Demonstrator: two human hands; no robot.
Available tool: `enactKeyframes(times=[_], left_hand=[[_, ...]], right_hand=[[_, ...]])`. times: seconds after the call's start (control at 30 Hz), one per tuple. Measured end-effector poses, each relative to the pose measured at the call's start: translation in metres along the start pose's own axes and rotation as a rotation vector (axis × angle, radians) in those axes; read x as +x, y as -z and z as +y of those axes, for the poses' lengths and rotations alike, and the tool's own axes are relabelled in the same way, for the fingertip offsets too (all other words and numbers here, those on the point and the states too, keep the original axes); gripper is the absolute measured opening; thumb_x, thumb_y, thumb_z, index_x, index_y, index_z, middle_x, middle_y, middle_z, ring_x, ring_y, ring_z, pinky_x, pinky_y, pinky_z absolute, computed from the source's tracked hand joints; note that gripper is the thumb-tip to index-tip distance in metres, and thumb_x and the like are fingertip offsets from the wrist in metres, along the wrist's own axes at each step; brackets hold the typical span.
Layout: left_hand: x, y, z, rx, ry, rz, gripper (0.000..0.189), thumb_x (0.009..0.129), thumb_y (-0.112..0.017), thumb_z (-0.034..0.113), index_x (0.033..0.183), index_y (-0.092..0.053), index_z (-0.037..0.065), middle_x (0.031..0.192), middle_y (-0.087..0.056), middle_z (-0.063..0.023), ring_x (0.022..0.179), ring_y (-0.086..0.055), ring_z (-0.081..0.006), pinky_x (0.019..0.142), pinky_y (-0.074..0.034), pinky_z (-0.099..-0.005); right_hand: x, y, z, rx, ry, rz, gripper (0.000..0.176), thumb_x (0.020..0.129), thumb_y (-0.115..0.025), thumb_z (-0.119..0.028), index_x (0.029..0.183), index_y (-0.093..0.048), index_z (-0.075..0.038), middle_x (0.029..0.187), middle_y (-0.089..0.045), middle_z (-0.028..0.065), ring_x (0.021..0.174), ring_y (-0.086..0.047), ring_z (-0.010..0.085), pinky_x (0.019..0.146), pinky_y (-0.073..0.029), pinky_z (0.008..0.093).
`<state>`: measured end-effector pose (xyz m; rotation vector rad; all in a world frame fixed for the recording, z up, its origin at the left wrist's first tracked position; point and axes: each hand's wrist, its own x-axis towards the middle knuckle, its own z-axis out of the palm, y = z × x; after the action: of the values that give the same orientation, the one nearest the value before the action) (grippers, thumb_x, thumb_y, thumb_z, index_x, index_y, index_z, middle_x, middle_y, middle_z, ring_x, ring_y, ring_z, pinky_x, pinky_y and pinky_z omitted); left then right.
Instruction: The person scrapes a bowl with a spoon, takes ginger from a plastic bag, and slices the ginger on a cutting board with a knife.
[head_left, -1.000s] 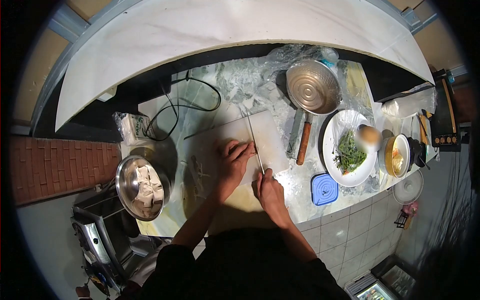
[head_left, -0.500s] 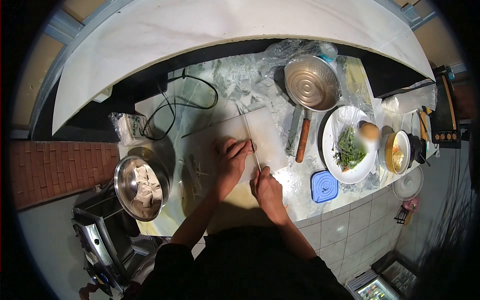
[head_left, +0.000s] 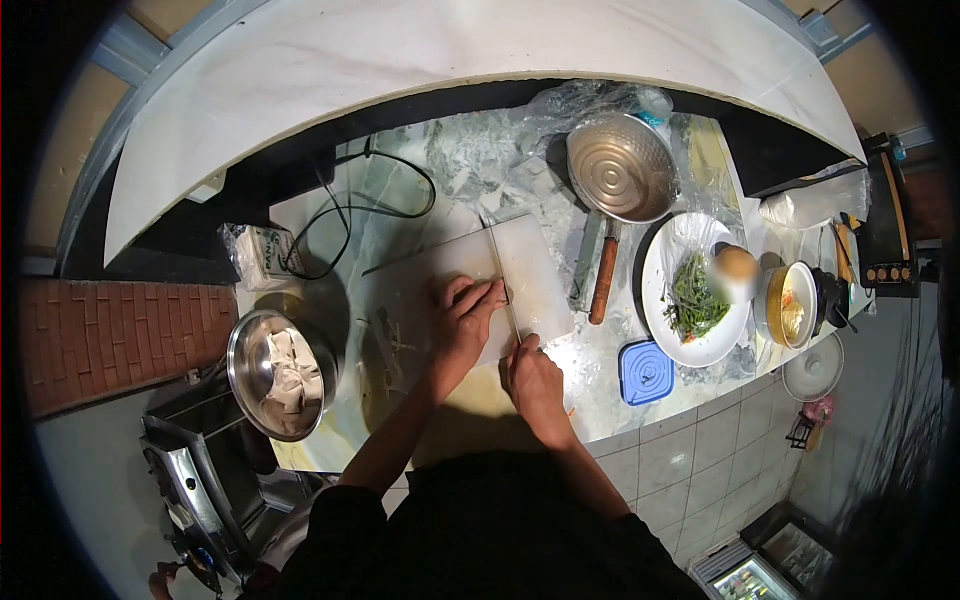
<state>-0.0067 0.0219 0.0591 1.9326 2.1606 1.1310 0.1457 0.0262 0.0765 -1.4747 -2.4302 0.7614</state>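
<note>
Knife sits in my closed right hand; my curled left hand, contents hidden, presumably guides it.

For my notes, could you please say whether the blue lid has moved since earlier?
No; the blue lid keeps its place relative to the counter's front edge.

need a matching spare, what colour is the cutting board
The cutting board is off-white, best seen in the head view.
</note>
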Motion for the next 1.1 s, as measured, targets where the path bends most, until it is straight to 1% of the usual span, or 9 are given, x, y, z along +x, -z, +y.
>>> enactKeyframes(times=[0.1,0.17,0.37,0.47,0.53,0.67,0.83,0.93,1.1], left_hand=[[0.000,0.001,0.000,0.016,0.008,-0.009,0.036,0.079,-0.065,0.003,0.114,-0.067,0.007,0.105,-0.067,-0.0034,0.100,-0.054,-0.0284,0.092,-0.042,-0.0369],[0.000,0.000,0.000,0.023,0.018,-0.019,0.035,0.080,-0.065,0.004,0.114,-0.067,0.008,0.107,-0.067,-0.0026,0.102,-0.054,-0.0291,0.092,-0.044,-0.0368],[0.001,0.003,0.004,0.036,0.020,-0.005,0.037,0.080,-0.066,0.006,0.116,-0.067,0.010,0.105,-0.066,-0.0011,0.102,-0.052,-0.0271,0.090,-0.044,-0.0355],[0.000,0.000,0.002,0.013,0.063,0.001,0.036,0.080,-0.067,0.009,0.116,-0.067,0.012,0.102,-0.066,0.0006,0.102,-0.052,-0.0246,0.095,-0.039,-0.0417],[-0.002,-0.003,-0.001,0.030,0.058,0.019,0.033,0.080,-0.068,0.014,0.113,-0.068,0.013,0.102,-0.065,0.0020,0.103,-0.052,-0.0218,0.099,-0.032,-0.0502],[-0.004,-0.007,-0.001,-0.022,0.076,0.058,0.031,0.079,-0.069,0.017,0.110,-0.069,0.015,0.100,-0.065,0.0031,0.104,-0.052,-0.0197,0.102,-0.024,-0.0573],[-0.001,-0.003,0.001,-0.086,0.064,0.055,0.035,0.074,-0.073,0.012,0.109,-0.070,0.014,0.101,-0.068,0.0027,0.104,-0.054,-0.0220,0.097,-0.042,-0.0393],[-0.003,-0.007,-0.003,-0.059,0.051,0.062,0.037,0.073,-0.073,0.008,0.109,-0.070,0.013,0.103,-0.069,0.0010,0.105,-0.055,-0.0241,0.091,-0.047,-0.0320],[-0.002,-0.003,-0.003,-0.023,0.032,0.037,0.035,0.075,-0.071,0.006,0.110,-0.070,0.012,0.103,-0.069,0.0000,0.105,-0.055,-0.0253,0.092,-0.047,-0.0341]], right_hand=[[0.001,0.004,-0.001,0.020,-0.020,-0.046,0.021,0.095,-0.048,-0.016,0.087,-0.044,0.003,0.058,-0.059,0.0213,0.051,-0.061,0.0381,0.046,-0.049,0.0451],[0.001,0.005,-0.002,-0.063,-0.087,-0.134,0.024,0.088,-0.057,-0.020,0.091,-0.047,0.003,0.067,-0.063,0.0191,0.064,-0.066,0.0352,0.055,-0.054,0.0425],[0.003,0.010,-0.003,-0.106,-0.124,-0.175,0.024,0.087,-0.058,-0.019,0.092,-0.048,0.002,0.067,-0.064,0.0195,0.063,-0.066,0.0348,0.055,-0.054,0.0425],[0.001,0.018,0.005,-0.010,-0.045,-0.098,0.025,0.095,-0.048,-0.021,0.089,-0.047,0.003,0.060,-0.061,0.0249,0.056,-0.062,0.0414,0.052,-0.051,0.0490],[-0.001,0.020,0.007,-0.017,-0.064,-0.105,0.024,0.095,-0.048,-0.020,0.088,-0.048,0.002,0.060,-0.060,0.0255,0.056,-0.061,0.0430,0.052,-0.050,0.0506],[-0.001,0.024,0.013,0.071,-0.041,-0.085,0.020,0.095,-0.048,-0.017,0.090,-0.048,0.002,0.060,-0.059,0.0267,0.057,-0.060,0.0459,0.052,-0.048,0.0519],[0.005,0.026,0.011,0.113,-0.022,-0.045,0.019,0.095,-0.048,-0.015,0.091,-0.048,0.003,0.058,-0.057,0.0273,0.056,-0.059,0.0470,0.051,-0.047,0.0524],[0.005,0.029,0.005,0.153,-0.029,-0.033,0.019,0.095,-0.048,-0.015,0.091,-0.048,0.003,0.057,-0.057,0.0273,0.056,-0.058,0.0470,0.050,-0.046,0.0526],[0.002,0.024,0.001,0.136,0.008,-0.013,0.019,0.095,-0.049,-0.015,0.089,-0.047,0.002,0.057,-0.057,0.0256,0.054,-0.058,0.0457,0.048,-0.045,0.0519]])
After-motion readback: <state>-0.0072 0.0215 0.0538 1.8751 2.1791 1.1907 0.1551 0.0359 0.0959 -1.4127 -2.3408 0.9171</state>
